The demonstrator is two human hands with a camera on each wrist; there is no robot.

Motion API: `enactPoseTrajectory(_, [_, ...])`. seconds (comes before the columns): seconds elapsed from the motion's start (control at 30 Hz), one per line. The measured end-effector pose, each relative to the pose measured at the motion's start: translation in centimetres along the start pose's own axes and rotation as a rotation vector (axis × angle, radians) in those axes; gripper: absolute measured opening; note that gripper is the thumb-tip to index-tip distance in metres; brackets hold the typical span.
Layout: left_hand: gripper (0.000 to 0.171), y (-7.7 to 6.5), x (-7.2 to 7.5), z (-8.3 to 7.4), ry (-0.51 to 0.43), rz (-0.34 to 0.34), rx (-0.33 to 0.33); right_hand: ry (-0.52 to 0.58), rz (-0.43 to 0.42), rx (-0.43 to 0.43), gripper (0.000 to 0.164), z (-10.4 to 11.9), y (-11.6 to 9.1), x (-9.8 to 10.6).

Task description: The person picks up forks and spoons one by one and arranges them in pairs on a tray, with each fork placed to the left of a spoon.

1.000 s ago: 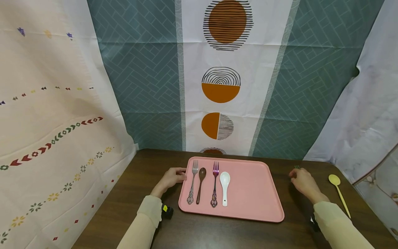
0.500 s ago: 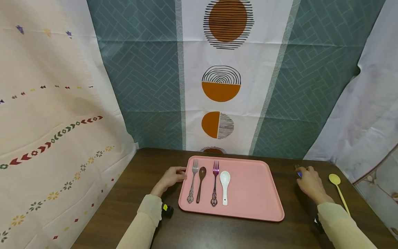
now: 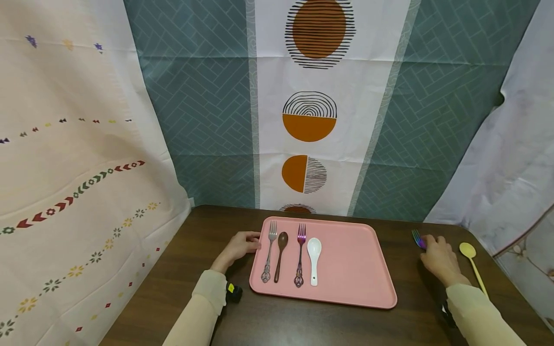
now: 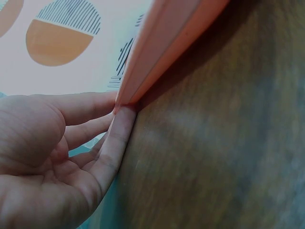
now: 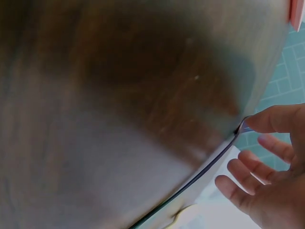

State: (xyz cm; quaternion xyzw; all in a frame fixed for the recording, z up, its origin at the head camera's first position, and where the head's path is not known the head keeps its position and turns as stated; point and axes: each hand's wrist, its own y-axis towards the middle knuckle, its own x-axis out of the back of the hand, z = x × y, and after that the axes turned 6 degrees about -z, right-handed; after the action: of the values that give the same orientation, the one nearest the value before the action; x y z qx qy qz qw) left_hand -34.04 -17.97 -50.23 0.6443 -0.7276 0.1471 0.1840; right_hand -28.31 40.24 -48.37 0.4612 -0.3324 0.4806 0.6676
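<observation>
My left hand (image 3: 239,249) holds the left rim of the pink tray (image 3: 346,259), with thumb and fingertips at its edge in the left wrist view. On the tray lie a silver fork (image 3: 267,259), a dark wooden spoon (image 3: 280,257), a purple fork (image 3: 300,254) and a white spoon (image 3: 313,259), side by side. Right of the tray, my right hand (image 3: 440,262) is over a rainbow-coloured fork (image 3: 418,239), its tines pointing away from me. In the right wrist view the thumb touches this fork's handle (image 5: 190,181), while the other fingers are spread apart from it.
A yellow spoon (image 3: 468,250) lies to the right of my right hand, near the right edge of the dark wooden table (image 3: 329,327). Patterned cloths hang behind the table (image 3: 207,120) and along both sides.
My right hand has shifted right and slightly toward me, uncovering more of the rainbow-coloured fork, whose tines have stayed nearly in place. My left hand and the tray have not moved.
</observation>
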Motion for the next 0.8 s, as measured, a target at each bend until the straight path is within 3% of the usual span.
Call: enactPoseTrajectory(0.8, [0.042, -0.09, -0.04, -0.02, 0.017, 0.003, 0.004, -0.061, 0.076, 0.000, 0.044, -0.67, -0.01, -0.04])
